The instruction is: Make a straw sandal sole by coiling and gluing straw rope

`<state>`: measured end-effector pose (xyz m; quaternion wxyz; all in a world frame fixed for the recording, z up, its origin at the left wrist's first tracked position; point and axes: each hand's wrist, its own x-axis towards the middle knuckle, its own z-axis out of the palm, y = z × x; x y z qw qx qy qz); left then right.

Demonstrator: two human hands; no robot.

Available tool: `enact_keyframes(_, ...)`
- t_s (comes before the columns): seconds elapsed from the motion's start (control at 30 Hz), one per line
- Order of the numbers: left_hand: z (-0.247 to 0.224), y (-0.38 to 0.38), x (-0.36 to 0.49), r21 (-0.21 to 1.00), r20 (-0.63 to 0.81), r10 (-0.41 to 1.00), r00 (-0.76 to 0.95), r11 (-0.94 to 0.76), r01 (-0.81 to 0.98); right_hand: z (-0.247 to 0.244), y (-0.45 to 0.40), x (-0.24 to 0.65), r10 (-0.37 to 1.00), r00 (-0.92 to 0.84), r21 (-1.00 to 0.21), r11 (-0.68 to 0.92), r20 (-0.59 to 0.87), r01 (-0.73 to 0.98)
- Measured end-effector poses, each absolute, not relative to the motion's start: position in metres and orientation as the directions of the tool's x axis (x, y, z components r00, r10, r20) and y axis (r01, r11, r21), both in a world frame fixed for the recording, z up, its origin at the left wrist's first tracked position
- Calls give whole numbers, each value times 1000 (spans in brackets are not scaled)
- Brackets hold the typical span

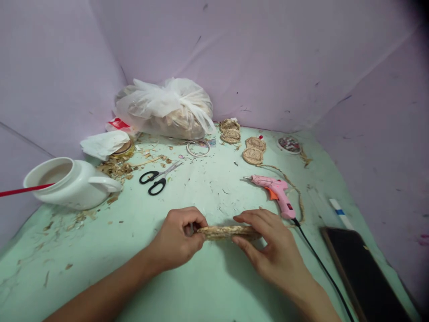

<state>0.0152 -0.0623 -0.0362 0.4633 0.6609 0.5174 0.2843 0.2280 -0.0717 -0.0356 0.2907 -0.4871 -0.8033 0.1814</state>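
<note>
Edge-on between my hands is a flat piece of braided straw-coloured fibre, held above the table. The fingers and thumb of my left hand pinch its left end. My right hand grips the right part, thumb below and fingers above. A fibre braid runs from a figure-eight coiled piece down past the glue gun towards my right hand; whether it joins the held piece is hidden. Just beyond my right hand lies a pink glue gun, its nozzle pointing left.
Black-handled scissors lie left of centre. A white jug with a red stick stands at left among fibre scraps. Behind are a tied plastic bag, a tape ring, and a small dish. A phone and cord are at right.
</note>
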Motion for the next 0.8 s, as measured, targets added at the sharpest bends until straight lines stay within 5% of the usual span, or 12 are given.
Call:
enact_keyframes(0.23,-30,-55,9,947,-206,902,380,86,310,-46,-68,226,947,-309,-814,248,90,524)
enact_keyframes(0.43,-31,-57,12,939,-334,877,346,275,209,-42,-73,221,912,-342,-796,375,226,475)
enact_keyframes(0.8,-18,-65,28,877,-268,929,255,126,464,-35,-85,208,841,-419,-682,529,342,505)
